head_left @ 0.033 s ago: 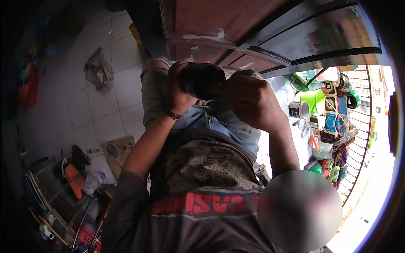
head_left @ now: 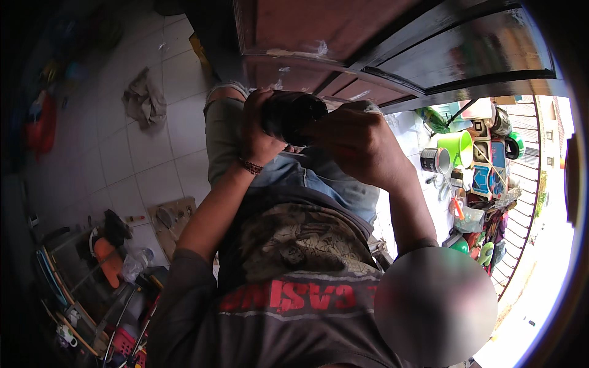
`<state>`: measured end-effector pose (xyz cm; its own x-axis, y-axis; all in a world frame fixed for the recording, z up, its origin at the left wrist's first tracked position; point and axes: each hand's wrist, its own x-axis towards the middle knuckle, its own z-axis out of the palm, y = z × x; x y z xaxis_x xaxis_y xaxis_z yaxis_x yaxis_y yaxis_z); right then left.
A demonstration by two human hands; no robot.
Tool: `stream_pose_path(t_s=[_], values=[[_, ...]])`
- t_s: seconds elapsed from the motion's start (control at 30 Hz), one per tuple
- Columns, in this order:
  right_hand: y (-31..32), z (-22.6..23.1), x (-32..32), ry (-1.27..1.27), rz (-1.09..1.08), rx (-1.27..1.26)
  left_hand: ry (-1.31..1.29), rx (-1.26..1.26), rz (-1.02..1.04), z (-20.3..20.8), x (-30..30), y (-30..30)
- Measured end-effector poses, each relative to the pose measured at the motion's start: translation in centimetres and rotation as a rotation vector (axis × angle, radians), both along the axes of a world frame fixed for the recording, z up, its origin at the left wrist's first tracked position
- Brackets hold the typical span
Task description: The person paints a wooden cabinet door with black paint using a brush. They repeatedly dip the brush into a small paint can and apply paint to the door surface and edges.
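Note:
My left hand (head_left: 257, 142) is wrapped round a dark, glossy cylindrical can (head_left: 283, 116), held tilted above my lap with its mouth toward the right. My right hand (head_left: 362, 144) is closed, its fingertips right at the can's mouth. What those fingers hold, if anything, is lost in shadow. Just beyond both hands stands a panelled door (head_left: 307, 37). Part of it is dull reddish brown with whitish patches, while the panel at the right (head_left: 466, 52) is shiny and nearly black.
A crumpled cloth (head_left: 145, 99) lies on the white tiled floor (head_left: 147, 150) at the left. Tools and household items crowd the lower left, near a flat brown board (head_left: 175, 224). At the right are a paint tin (head_left: 434, 161), a lime-green bucket (head_left: 457, 147), and boxes beside a barred gate (head_left: 521, 202).

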<state>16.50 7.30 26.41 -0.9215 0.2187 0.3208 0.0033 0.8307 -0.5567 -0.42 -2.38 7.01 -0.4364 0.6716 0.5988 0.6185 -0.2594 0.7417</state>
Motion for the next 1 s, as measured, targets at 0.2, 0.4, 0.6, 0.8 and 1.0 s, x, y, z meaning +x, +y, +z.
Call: stream_pose_path(t_s=[0.2, 0.4, 0.6, 0.8, 1.0], values=[[0.6, -2.7, -2.6, -0.013, 0.060, -0.018, 0.080, -0.018, -0.003, 0.1, -0.8, -0.1], [0.9, -3.7, -3.2, -0.154, 0.041, -0.006, 0.075, -0.019, -0.027, -0.1, -1.0, -0.1], [2.2, -2.3, -2.5, -0.182, 0.049, -0.101, 0.004, 0.007, -0.061, -0.2, -0.8, 0.5], [4.3, -0.5, -1.2, -0.196, 0.067, -0.189, 0.057, -0.023, -0.060, -0.2, -0.9, 0.8], [4.2, 0.4, -1.2, -0.103, -0.086, -0.213, 0.066, -0.035, -0.045, -0.4, -1.0, 1.0]])
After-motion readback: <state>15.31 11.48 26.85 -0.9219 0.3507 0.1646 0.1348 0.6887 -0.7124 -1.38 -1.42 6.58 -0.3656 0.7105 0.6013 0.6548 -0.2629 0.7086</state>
